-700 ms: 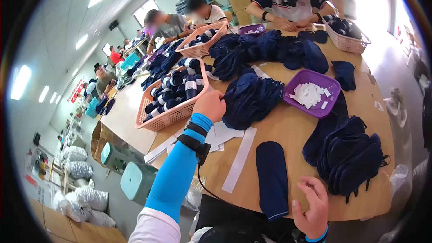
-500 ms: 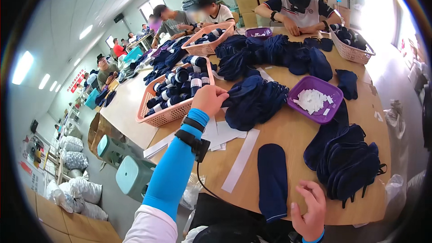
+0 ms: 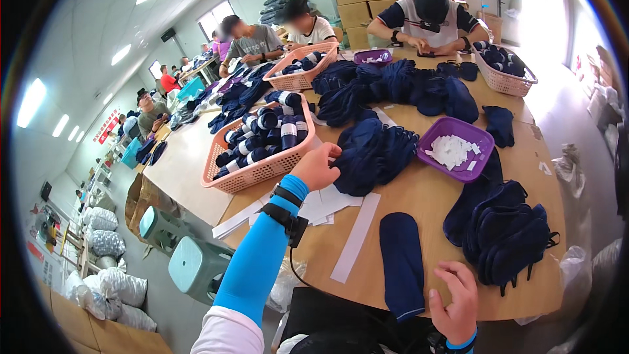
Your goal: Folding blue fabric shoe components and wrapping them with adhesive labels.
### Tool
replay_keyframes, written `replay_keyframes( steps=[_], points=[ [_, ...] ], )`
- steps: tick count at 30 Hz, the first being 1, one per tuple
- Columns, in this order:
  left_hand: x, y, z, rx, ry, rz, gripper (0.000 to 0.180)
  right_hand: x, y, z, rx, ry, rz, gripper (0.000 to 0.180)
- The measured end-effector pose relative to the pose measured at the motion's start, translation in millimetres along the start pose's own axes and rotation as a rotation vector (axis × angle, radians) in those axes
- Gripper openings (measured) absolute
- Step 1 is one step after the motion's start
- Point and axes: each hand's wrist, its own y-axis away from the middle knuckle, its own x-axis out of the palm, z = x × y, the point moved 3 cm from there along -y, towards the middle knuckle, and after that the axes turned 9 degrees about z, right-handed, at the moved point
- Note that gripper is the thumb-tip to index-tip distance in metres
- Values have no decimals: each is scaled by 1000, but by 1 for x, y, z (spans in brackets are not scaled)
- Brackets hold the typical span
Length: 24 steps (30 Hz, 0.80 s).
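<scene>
My left hand (image 3: 318,166), on an arm in a blue sleeve with a black wrist strap, reaches out to the near edge of a heap of dark navy socks (image 3: 372,152) and touches it. Its fingers curl at the heap; I cannot tell if they grip a sock. A single navy sock (image 3: 401,263) lies flat by the table's front edge. My right hand (image 3: 455,300) rests at the sock's lower right, fingers bent, thumb near the sock's cuff end. White paper strips (image 3: 356,238) lie between my hands.
A pink basket (image 3: 262,169) of rolled navy socks stands left of the heap. A purple tray (image 3: 458,151) holds white tags. More navy socks (image 3: 504,235) are piled at right. Other people work at the far end. Green stools (image 3: 195,265) stand at left.
My left hand has stayed at the edge of the sock heap. My right hand has shifted slightly along the flat sock near the table's front edge.
</scene>
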Motion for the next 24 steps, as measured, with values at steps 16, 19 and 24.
replay_keyframes(
  steps=[16, 19, 24],
  points=[
    [-36, 17, -55, 89, -347, -413, 17, -2, -1, 4, -18, -14, -18, 31],
    [-47, 33, -89, 268, -328, -746, 9, -3, 1, 4, -5, -34, -20, 31],
    [-56, 80, -166, 513, -163, -701, 7, -2, 3, 1, -41, 7, -7, 40]
  ],
)
